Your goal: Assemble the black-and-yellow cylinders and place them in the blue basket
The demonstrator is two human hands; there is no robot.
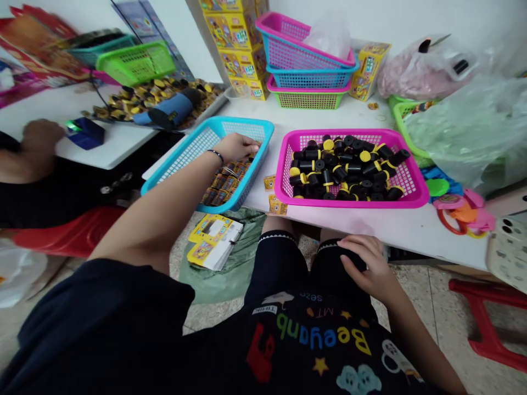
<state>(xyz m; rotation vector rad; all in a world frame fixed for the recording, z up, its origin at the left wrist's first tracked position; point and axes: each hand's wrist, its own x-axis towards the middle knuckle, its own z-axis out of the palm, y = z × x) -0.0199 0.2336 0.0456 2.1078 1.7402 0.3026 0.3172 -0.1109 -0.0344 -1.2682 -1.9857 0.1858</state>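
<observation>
My left hand (235, 148), a dark band on its wrist, is over the blue basket (173, 167). Its fingers are curled together near the basket's right wall; what they may hold is hidden. Beneath it in the basket lie rows of small cylinders in printed orange-brown wraps (224, 184). My right hand (368, 266) rests on my thigh, fingers stretched out and holding nothing. In front of me a pink basket (354, 204) holds many black cylinders with yellow caps (340, 170). Two small printed labels (277, 204) lie between the baskets.
Stacked baskets (310, 79) and yellow boxes (234, 33) stand at the back. Plastic bags (461, 131), colourful plastic pieces (463, 211) and a phone (508, 249) are at right. Another person's arm (37, 148) is at left. Flat printed cartons (214, 241) lie below the table edge.
</observation>
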